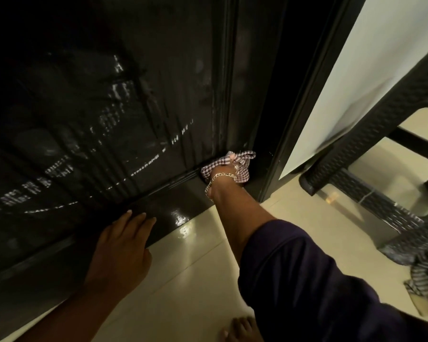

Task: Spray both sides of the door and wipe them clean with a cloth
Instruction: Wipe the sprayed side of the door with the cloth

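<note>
Two hands meet the door (124,114): right hand (224,172) clamps the cloth (229,164) at its bottom corner, four o'clock of centre, left hand (124,239) flat, fingers straight.

The person is wearing a dark purple sleeve (307,280) pushed up the right forearm. A gold chain bracelet (218,180) is circling the right wrist. The foot (240,329) is bare.
</note>
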